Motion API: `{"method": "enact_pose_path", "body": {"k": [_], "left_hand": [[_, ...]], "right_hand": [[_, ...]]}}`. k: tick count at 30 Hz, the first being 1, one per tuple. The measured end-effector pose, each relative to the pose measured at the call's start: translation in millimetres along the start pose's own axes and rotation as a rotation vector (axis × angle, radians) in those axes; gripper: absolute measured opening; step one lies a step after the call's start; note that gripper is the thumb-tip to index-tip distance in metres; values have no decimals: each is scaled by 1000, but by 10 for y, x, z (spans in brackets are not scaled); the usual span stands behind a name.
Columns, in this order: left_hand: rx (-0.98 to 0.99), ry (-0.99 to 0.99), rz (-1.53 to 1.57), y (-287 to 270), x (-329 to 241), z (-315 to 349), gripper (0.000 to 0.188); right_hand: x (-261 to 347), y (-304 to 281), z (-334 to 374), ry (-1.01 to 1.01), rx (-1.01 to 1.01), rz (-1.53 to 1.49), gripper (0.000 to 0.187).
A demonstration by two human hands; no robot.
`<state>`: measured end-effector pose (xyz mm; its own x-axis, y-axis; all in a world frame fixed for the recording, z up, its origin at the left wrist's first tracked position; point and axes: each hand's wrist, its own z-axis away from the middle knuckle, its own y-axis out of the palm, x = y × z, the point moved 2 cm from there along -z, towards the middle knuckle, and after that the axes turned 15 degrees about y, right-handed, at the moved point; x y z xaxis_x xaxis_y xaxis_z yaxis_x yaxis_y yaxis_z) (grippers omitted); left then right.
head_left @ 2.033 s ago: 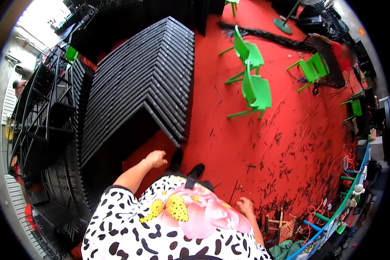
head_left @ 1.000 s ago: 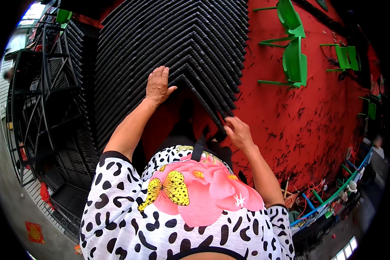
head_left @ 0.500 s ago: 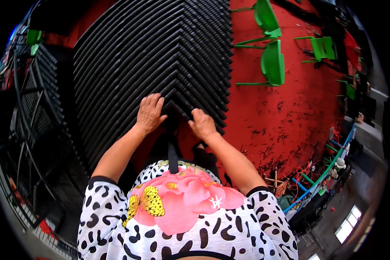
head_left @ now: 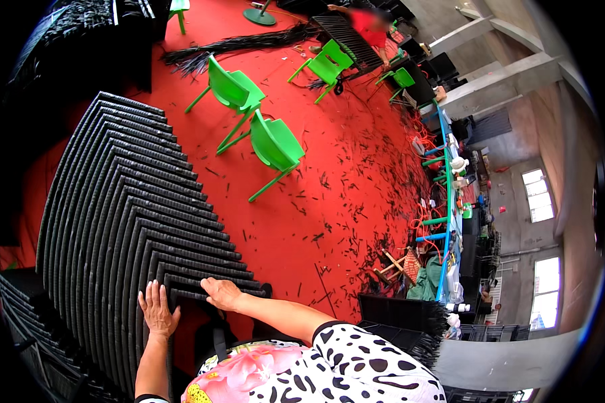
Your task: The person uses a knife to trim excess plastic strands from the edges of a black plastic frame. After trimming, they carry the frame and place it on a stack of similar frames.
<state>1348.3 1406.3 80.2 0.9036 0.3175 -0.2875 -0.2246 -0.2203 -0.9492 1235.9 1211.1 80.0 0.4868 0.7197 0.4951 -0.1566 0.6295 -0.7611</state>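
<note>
A long nested row of black woven, angled frames [head_left: 107, 201] stands in front of me, bent like chevrons with the corners lined up. My left hand [head_left: 158, 313] lies open, its fingers stretched flat over the left arms of the nearest frames. My right hand [head_left: 223, 294] is closed over the right arm of the nearest black woven frame [head_left: 181, 287], the fingers curled on its upper edge. The undersides of the frames and the right fingertips are hidden.
Green chairs [head_left: 275, 141] stand on the red floor [head_left: 343, 201], strewn with black scraps. Farther off, a person in red [head_left: 370, 30] is beside another dark woven frame. A cluttered blue-edged bench [head_left: 445, 221] runs along the right. More black frames [head_left: 27, 302] are at lower left.
My view has swung to the right, so the frames sit farther left and more of the room shows. Both hands stay on the nearest frames, the left lying flat.
</note>
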Motion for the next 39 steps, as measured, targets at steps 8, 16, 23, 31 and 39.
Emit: {"method": "enact_pose_path", "body": {"k": [8, 16, 23, 31, 39], "left_hand": [[6, -14, -30, 30, 37, 43, 83], [30, -27, -22, -8, 17, 7, 83], [-120, -360, -151, -46, 462, 447, 80], [8, -776, -432, 159, 717, 576, 62], [8, -795, -445, 147, 686, 576, 60]], "right_hand": [[40, -19, -5, 17, 23, -83, 38], [-17, -2, -41, 17, 68, -86, 39], [-11, -9, -36, 2, 71, -110, 39], [-57, 36, -70, -35, 53, -99, 41], [-31, -60, -26, -11, 96, -114, 36]]}}
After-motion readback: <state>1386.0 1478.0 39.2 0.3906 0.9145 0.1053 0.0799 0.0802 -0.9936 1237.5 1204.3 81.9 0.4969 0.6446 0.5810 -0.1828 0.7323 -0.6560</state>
